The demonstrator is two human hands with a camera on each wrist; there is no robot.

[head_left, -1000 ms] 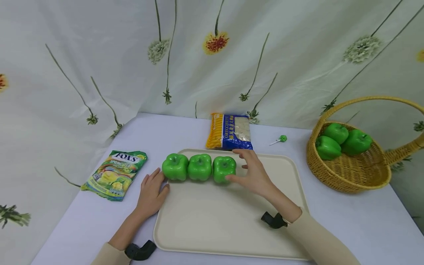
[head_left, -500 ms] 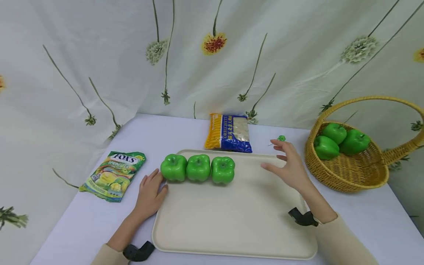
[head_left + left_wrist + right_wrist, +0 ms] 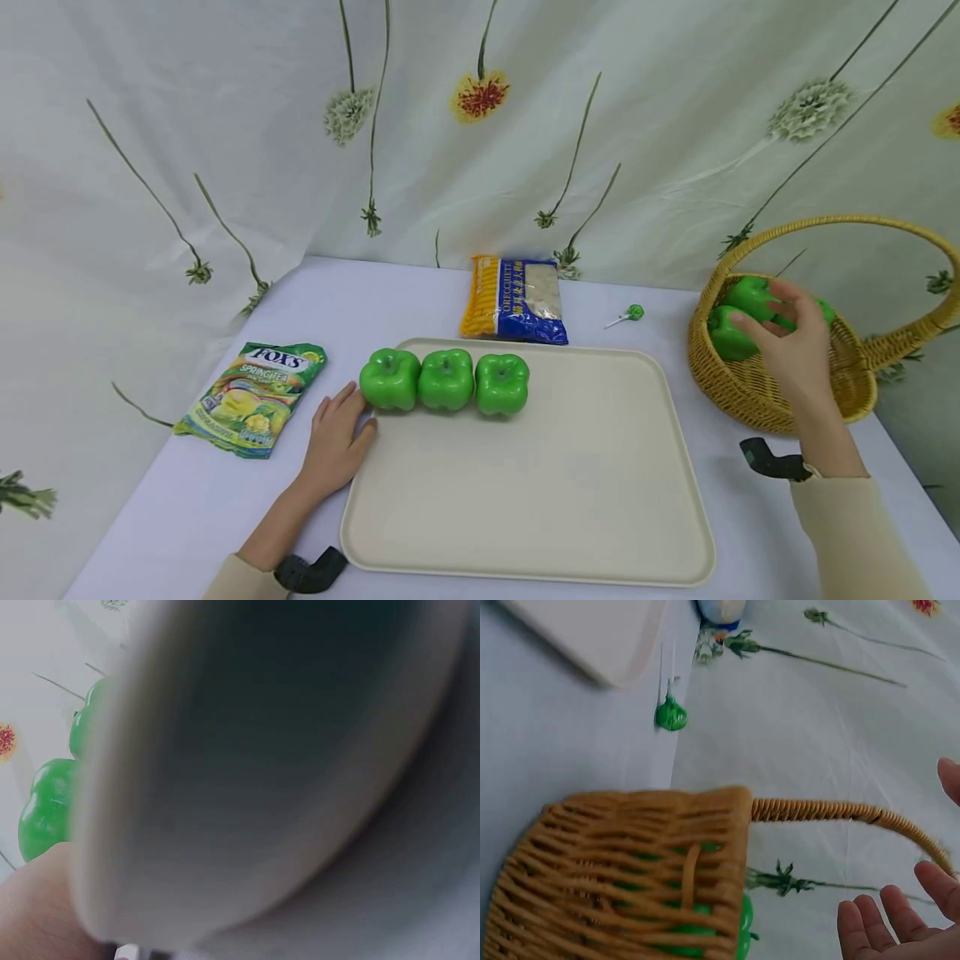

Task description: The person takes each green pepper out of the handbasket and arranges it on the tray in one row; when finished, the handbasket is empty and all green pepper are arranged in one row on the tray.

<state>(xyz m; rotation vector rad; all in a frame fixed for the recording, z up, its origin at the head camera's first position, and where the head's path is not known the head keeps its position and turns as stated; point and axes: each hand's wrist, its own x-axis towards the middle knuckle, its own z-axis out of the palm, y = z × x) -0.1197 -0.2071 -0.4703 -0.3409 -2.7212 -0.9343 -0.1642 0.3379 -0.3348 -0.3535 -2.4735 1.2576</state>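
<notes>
Three green bell peppers stand in a row at the back left of a cream tray: a left one [image 3: 390, 379], a middle one [image 3: 446, 379] and a right one [image 3: 502, 384]. My left hand [image 3: 337, 437] rests at the tray's [image 3: 540, 492] left edge, its fingertips right at the left pepper. Over a wicker basket [image 3: 731, 396] on the right is my right hand [image 3: 806, 367], thumb and fingers apart, holding nothing. Inside the basket lie a front pepper [image 3: 729, 336], a back pepper [image 3: 750, 297] and another pepper [image 3: 827, 312] mostly hidden behind that hand.
Behind the tray lies an orecchiette pasta bag [image 3: 517, 300]. A green lollipop [image 3: 634, 312] is between it and the basket. The Fox's candy bag [image 3: 255, 400] is left of my left hand. The basket's tall handle [image 3: 840, 221] arches up behind my right hand.
My right hand has left the right pepper in the tray's row and moved right, across the tray, to above the basket. The left hand stays by the left pepper.
</notes>
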